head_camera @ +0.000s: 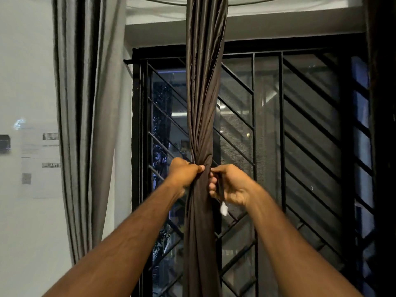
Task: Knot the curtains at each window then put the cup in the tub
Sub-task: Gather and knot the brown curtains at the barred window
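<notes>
- Dark brown curtain (203, 93): gathered and twisted into one rope-like column, hanging before the middle of the window grille (300, 136); narrowest at the twist where the hands meet.
- Left hand (184, 173): fingers closed tight round the twisted curtain, thumb across its front.
- Right hand (230, 185): fingers curled shut on a narrow dark fold or edge of the same curtain; a small white tag (224, 209) hangs just below it.
- Grey curtain (90, 125): hangs loose at the window's left edge, unknotted.
- Cup and tub: not in view.
</notes>
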`<state>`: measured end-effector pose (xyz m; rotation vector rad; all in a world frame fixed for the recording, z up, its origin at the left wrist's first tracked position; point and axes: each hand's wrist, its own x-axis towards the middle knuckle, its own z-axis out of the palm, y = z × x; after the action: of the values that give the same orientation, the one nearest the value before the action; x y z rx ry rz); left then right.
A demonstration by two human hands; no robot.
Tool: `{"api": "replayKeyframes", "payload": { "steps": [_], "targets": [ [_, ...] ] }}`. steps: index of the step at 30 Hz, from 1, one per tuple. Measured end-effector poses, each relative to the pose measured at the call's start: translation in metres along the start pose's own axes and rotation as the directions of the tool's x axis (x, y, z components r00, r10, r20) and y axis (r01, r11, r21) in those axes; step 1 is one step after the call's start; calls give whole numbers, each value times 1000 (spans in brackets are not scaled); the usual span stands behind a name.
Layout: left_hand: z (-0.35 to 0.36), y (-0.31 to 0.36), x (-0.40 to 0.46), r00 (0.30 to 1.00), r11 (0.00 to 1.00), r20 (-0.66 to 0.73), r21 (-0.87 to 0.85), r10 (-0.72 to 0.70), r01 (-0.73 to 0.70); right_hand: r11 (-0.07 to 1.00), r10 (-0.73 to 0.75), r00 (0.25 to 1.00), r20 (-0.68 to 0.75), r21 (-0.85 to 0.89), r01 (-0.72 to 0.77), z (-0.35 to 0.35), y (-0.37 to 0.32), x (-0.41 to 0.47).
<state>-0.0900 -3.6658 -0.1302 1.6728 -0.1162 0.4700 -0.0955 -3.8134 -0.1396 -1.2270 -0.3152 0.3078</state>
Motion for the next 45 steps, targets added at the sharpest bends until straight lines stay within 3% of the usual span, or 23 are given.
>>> {"api": "replayKeyframes", "payload": {
  "steps": [4,7,11,16,19,22,24,26,29,34,37,40,43,45],
  "targets": [
    [4,9,-8,979,938,126,-290,-161,191,961,-109,986,128,267,72,2,22,-2],
    [-1,8,-17,975,946,142,-254,-168,201,929,-166,985,38,342,143,7,27,0],
    [-12,5,-31,954,953,253,-215,-158,215,956,-233,972,-36,177,236,18,35,1],
    [-22,2,-30,947,950,267,-205,-176,234,942,-310,948,-77,114,317,30,45,2],
    [-28,0,-28,927,946,292,-153,-234,286,901,-425,895,-135,36,433,31,53,5],
    [-35,-4,-28,965,991,224,49,-134,126,850,-525,827,-200,-70,522,28,60,8],
    [-35,-7,-36,949,988,309,156,-59,11,841,-540,820,-191,-97,532,27,62,7],
    [-35,-11,-40,921,988,389,147,-23,-37,841,-542,826,-156,-115,529,25,64,6],
    [-42,-14,-38,919,982,392,147,53,-120,821,-567,815,-118,-165,547,22,65,3],
    [-46,-11,-31,871,825,323,317,369,-467,733,-653,757,-42,-286,617,8,65,-3],
    [-39,-5,-30,818,777,276,267,505,-570,596,-723,685,91,-419,685,0,63,-8],
    [-29,-6,-37,770,750,350,226,533,-622,431,-791,579,196,-493,756,-2,58,-15],
    [-19,-6,-45,717,714,431,206,548,-669,294,-888,425,175,-494,818,-6,42,-23],
    [-16,-4,-48,656,627,463,241,597,-741,238,-924,351,149,-493,837,-6,28,-28]
  ]
}}
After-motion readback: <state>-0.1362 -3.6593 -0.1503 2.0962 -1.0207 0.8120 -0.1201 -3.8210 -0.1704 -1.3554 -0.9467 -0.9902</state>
